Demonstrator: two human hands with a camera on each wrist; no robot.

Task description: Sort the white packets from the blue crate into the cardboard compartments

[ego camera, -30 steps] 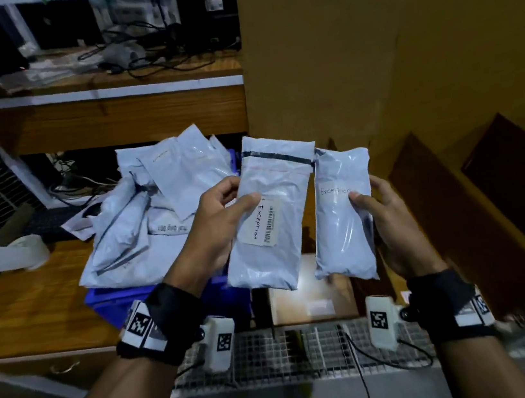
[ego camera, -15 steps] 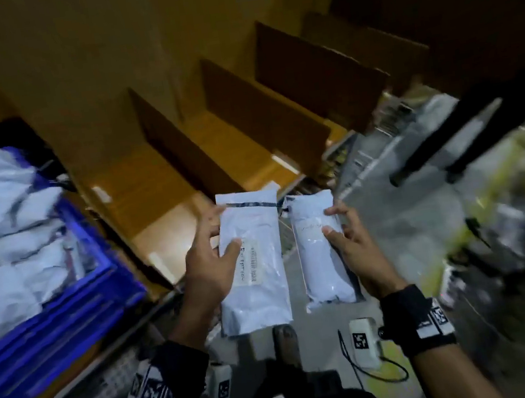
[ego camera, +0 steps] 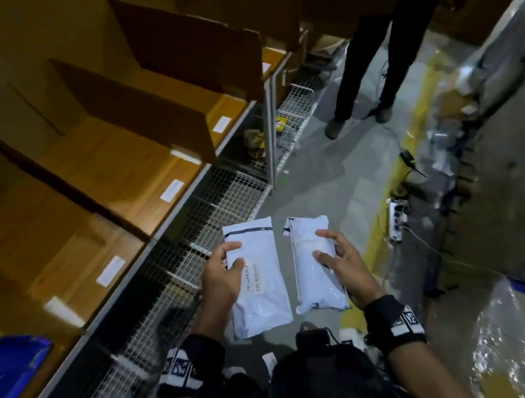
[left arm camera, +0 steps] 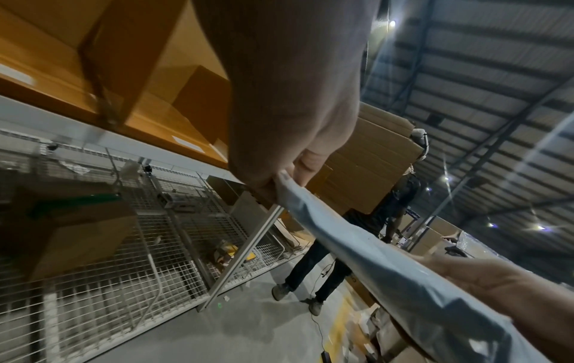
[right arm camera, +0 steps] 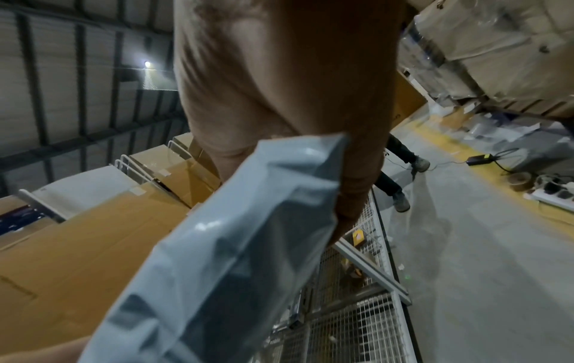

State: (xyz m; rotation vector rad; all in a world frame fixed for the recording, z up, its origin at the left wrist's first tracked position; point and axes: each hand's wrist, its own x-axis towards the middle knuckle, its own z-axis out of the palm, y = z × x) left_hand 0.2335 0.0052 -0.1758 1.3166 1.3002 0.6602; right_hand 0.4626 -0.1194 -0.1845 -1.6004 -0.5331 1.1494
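Here, the left hand (ego camera: pixel 220 280) is gripping a barcode-labelled white packet (ego camera: pixel 260 287), fingers curled round its left edge, while the right hand (ego camera: pixel 343 266) is clasping a narrower white packet (ego camera: pixel 315 272) by its right edge. Both packets are being held side by side, apart, over the grey floor (ego camera: pixel 328 169) just right of the wire-mesh rack (ego camera: pixel 175 261). The cardboard compartments (ego camera: pixel 122 171) are sitting above that rack, the blue crate (ego camera: pixel 5 370) at its far left. A bystander's dark-trousered legs (ego camera: pixel 369 59) are standing beyond.
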